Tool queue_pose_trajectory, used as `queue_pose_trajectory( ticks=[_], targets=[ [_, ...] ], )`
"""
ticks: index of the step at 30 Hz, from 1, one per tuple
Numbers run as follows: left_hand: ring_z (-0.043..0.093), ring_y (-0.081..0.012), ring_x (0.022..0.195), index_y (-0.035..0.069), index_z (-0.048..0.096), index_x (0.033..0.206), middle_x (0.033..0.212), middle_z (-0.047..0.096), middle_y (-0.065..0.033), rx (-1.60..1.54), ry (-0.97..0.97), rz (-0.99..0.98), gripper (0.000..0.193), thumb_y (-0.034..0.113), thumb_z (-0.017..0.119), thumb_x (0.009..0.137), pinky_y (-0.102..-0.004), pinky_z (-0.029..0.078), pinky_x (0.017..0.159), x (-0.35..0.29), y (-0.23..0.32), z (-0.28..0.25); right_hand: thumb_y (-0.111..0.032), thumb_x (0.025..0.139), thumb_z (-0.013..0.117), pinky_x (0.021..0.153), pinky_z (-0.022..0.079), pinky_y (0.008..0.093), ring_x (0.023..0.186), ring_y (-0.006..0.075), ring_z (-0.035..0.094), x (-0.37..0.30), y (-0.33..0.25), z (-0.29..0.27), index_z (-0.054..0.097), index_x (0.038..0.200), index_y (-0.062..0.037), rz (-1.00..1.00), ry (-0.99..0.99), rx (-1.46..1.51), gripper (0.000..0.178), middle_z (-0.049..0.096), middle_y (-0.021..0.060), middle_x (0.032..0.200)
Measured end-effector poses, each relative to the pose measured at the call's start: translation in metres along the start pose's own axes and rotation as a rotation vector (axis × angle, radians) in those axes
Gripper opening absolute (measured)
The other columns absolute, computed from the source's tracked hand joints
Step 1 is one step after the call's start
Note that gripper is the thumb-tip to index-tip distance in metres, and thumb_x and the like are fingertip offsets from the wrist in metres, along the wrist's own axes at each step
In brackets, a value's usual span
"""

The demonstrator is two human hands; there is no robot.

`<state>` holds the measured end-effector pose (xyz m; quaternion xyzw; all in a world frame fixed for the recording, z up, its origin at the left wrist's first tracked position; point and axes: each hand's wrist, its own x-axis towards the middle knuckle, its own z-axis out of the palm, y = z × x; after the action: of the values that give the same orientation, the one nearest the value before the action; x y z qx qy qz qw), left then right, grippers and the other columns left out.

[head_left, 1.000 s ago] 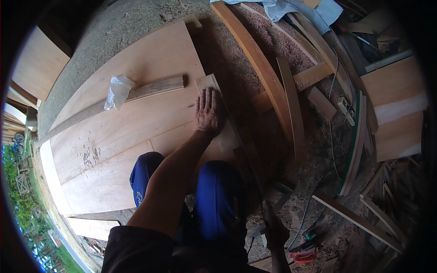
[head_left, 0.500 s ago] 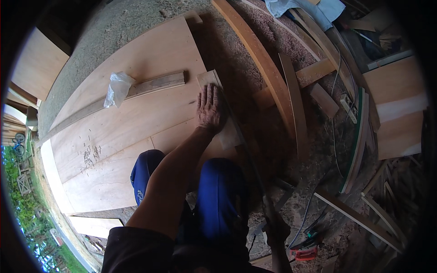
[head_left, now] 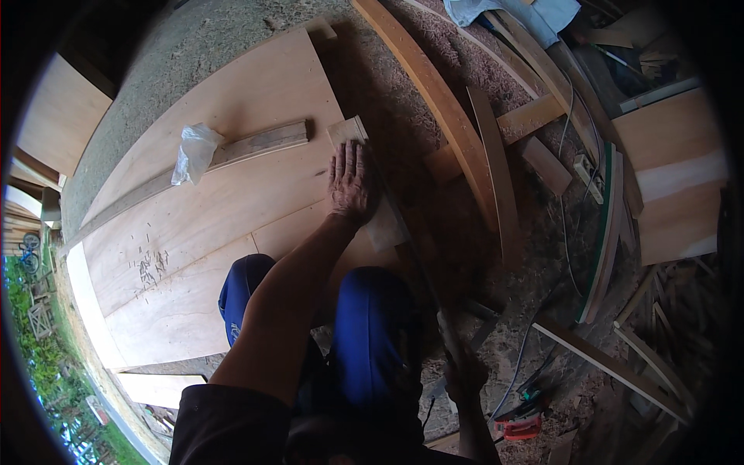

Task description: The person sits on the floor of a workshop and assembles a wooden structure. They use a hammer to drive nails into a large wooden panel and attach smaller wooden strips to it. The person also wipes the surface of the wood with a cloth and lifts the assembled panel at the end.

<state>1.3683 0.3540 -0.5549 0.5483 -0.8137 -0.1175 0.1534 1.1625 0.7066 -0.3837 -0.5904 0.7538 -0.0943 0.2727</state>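
My left hand lies flat, fingers stretched forward, on a short pale board at the right edge of a large plywood panel. In the dim lower right, my right hand is wrapped round the long straight handle of a hand saw. Its thin dark blade runs forward and left along the short board's right side; the teeth are too dark to make out. My knees, in blue trousers, are bent at the panel's near edge.
A wooden strip and a crumpled clear plastic bag lie on the panel, with scattered small nail-like pieces. Curved orange-brown timber, a power strip, cables, a red tool and offcuts lie to the right.
My right hand and the saw have moved a little forward along the short board. My left hand stays on the board. The whole view has shifted slightly.
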Motion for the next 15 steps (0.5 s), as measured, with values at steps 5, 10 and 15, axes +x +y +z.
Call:
queue_pose_trajectory(
  ticks=[5, 10, 15],
  targets=[
    [0.013, -0.0414, 0.156, -0.002, 0.023, 0.158, 0.167, 0.019, -0.0235, 0.001, -0.004, -0.041, 0.075, 0.027, 0.049, 0.094, -0.0524, 0.010, 0.126, 0.015, 0.002, 0.008, -0.016, 0.088, 0.073, 0.068, 0.055, 0.0396, 0.083, 0.0374, 0.072, 0.076, -0.002, 0.026, 0.061, 0.131, 0.0046, -0.214, 0.311, 0.525, 0.050, 0.071, 0.0215, 0.108],
    [0.014, -0.0413, 0.155, -0.002, 0.024, 0.158, 0.166, 0.020, -0.0232, 0.059, 0.010, 0.013, 0.077, 0.027, 0.053, 0.092, -0.0530, 0.012, 0.126, 0.014, -0.014, 0.007, -0.017, 0.087, 0.070, 0.067, 0.056, 0.0420, 0.083, 0.0366, 0.072, -0.022, 0.000, -0.028, 0.061, 0.135, -0.0035, 0.195, -0.280, -0.060, 0.050, 0.069, 0.0231, 0.115],
    [0.015, -0.0406, 0.155, -0.001, 0.023, 0.159, 0.167, 0.019, -0.0218, -0.020, 0.058, 0.072, 0.079, 0.026, 0.054, 0.091, -0.0536, 0.013, 0.126, 0.013, -0.016, 0.017, -0.018, 0.090, 0.068, 0.073, 0.056, 0.0405, 0.087, 0.0312, 0.072, 0.026, 0.004, 0.016, 0.058, 0.139, -0.0015, -0.135, 0.155, 0.310, 0.053, 0.067, 0.0218, 0.121]
  ],
)
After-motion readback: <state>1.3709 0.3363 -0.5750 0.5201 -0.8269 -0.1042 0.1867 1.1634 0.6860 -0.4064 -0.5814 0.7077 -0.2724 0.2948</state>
